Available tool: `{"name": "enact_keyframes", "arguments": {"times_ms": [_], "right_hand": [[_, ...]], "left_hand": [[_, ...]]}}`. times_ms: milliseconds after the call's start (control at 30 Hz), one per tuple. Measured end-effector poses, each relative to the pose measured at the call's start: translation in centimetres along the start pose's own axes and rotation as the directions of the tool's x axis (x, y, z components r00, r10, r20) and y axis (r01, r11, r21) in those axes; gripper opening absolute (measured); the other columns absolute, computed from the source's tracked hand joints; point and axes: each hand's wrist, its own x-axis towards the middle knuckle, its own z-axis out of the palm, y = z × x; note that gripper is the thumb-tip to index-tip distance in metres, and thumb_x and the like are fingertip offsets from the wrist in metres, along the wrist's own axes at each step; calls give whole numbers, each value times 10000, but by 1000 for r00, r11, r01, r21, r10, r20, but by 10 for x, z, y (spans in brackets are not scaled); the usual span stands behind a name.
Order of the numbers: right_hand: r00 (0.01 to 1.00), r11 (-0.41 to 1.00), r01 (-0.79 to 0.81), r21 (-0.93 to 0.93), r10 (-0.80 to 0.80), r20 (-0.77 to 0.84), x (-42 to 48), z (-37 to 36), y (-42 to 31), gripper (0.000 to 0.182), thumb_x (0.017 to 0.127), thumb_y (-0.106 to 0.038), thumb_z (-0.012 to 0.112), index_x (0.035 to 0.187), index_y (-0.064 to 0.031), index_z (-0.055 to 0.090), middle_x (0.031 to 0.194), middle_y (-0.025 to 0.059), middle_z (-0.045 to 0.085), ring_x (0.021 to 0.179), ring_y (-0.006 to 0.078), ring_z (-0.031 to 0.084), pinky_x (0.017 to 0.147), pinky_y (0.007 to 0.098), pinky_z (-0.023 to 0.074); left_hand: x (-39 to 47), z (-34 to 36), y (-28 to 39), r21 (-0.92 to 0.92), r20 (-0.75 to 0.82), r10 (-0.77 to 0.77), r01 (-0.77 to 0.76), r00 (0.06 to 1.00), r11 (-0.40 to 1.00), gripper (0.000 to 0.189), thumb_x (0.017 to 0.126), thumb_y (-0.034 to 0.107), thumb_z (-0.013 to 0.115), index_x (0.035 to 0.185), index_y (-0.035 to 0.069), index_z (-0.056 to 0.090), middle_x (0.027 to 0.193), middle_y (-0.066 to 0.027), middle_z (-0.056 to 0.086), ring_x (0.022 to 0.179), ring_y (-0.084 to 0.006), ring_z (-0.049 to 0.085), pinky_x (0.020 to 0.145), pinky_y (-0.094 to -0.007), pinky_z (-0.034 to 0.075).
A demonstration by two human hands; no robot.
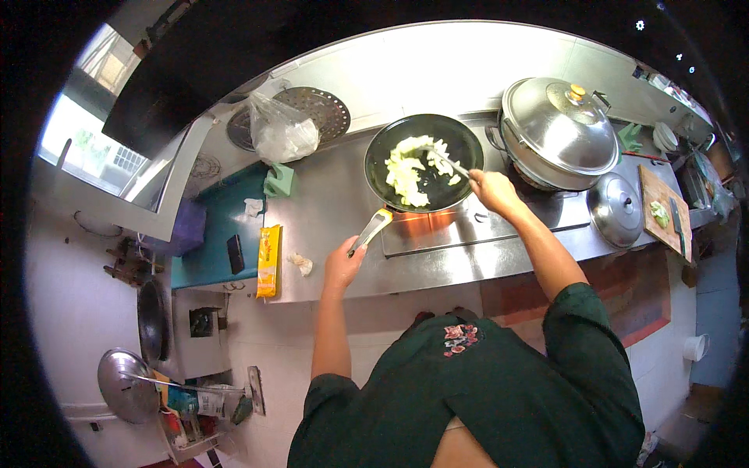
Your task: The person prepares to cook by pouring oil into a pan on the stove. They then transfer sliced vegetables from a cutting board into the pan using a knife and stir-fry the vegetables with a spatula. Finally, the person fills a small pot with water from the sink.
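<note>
My left hand [343, 264] grips the handle [372, 230] of a dark frying pan [462, 131], which sits on the left part of the stove. Pale green chopped vegetable pieces [404, 175] lie in the pan, mostly towards its left side. In my right hand [494, 190] is the shaft of a metal cooking utensil [449, 161]. It slants down to the left into the pan, and its head is partly hidden among the pieces.
A large lidded steel pot [556, 134] stands right of the pan. Beyond it are a metal lid [614, 209] and a wooden cutting board [655, 181] with a knife [677, 219]. To the left lie a yellow packet [269, 261], a phone [235, 254] and a plastic bag [281, 134].
</note>
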Motion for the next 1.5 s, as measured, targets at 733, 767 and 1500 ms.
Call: {"name": "enact_keyframes", "arguments": {"times_ms": [733,767,1500], "right_hand": [[976,967,205,-150,-190,108,-11,-3,-13,248,769,-255,520,987,-149,572,755,156,571,668,332,571,608,425,454],[980,963,194,-188,-184,69,-1,6,-11,234,782,-258,499,975,-148,573,748,153,565,665,329,572,595,424,454],[979,957,203,-208,-197,49,-18,-46,9,230,753,-224,518,951,-125,583,732,147,575,700,318,574,624,417,460]], "left_hand": [[-11,9,7,266,-212,193,-134,958,955,372,748,233,562,1107,151,517,851,-117,540,783,-283,540,669,-368,436],[-11,10,3,269,-204,184,-125,962,955,371,749,233,561,1108,151,517,860,-119,540,784,-284,540,670,-369,435],[-10,10,3,256,-206,160,-105,965,961,368,744,231,567,1102,154,523,847,-118,530,774,-283,533,670,-368,431]]}}
